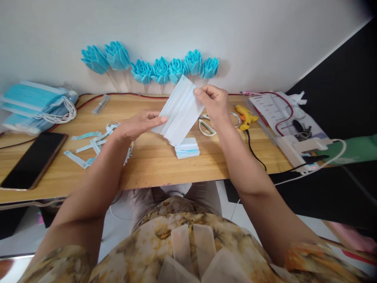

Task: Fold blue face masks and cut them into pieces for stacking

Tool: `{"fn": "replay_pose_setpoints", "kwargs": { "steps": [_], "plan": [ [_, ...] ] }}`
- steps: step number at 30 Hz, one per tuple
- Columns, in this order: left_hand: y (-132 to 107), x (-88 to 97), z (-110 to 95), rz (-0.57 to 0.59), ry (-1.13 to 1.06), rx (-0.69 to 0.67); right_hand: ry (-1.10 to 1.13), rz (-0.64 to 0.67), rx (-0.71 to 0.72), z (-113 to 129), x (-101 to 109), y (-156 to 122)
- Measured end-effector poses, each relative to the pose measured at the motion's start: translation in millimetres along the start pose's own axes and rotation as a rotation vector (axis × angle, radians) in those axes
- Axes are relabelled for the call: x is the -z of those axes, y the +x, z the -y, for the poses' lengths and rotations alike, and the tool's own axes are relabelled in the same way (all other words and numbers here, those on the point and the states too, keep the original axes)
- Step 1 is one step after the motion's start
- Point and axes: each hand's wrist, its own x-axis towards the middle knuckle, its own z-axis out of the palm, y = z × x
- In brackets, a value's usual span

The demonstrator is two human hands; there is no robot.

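From the head camera, looking down over the person's lap: both hands are up above the wooden counter (153, 169) holding a pale blue-white pleated mask sheet (180, 110) between them, tilted on a diagonal. The left hand (134, 125) pinches the lower left edge with thumb and fingertips, and the right hand (213, 103) pinches the upper right corner, fingers curled round it. So the sheet hangs in the air, not touching the counter, stretched between the two grips. Right under it on the counter sits a small stack of folded pieces (187, 148) in the same blue and white. To the left of that there's a scatter of cut blue strips (91, 145), and further left a dark phone (33, 159) lying flat near the front edge. Back left corner has a pile of blue masks (35, 104) with white ear loops spilling off. Along the wall behind, a row of blue fabric flowers (160, 68) on thin sticks leans up against it. To the right of the right hand I can see white-handled scissors (207, 126) and a yellow glue gun (246, 116) with a black cord running off the front edge of the counter. Far right there's a white tray (282, 114) with cables and small bits, hard to make out.
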Motion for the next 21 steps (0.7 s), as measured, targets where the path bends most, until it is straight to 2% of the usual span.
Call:
{"fn": "replay_pose_setpoints", "kwargs": {
  "steps": [2, 5, 8, 12, 15, 17, 19, 21],
  "plan": [
    [0.5, -5.5, -1.2, -0.01, -0.014, 0.008, -0.003, 0.012, -0.011, 4.6, -4.3, -4.3],
    [2.9, -17.0, 1.7, 0.037, -0.011, 0.048, -0.004, 0.029, -0.025, 12.9, -9.4, -10.7],
    [4.8, -25.6, 5.6, 0.015, 0.027, 0.091, 0.009, 0.023, -0.032, 16.5, -11.3, -13.7],
    [5.4, -26.2, 7.7, -0.002, 0.03, 0.065, 0.04, -0.021, -0.054, 10.4, -11.8, -11.7],
    [6.5, -22.8, 9.9, -0.001, 0.007, 0.066, 0.086, 0.003, -0.097, 3.6, -12.7, -8.6],
    [7.8, -21.8, 12.5, -0.061, -0.012, 0.08, 0.194, 0.071, -0.138, 0.6, -12.9, -6.7],
    [9.2, -22.8, 14.6, -0.171, -0.07, 0.078, 0.327, 0.172, -0.193, -0.9, -12.6, -5.5],
    [10.2, -24.8, 15.7, -0.282, -0.156, 0.051, 0.37, 0.263, -0.22, -1.7, -12.9, -5.8]
  ]
}}
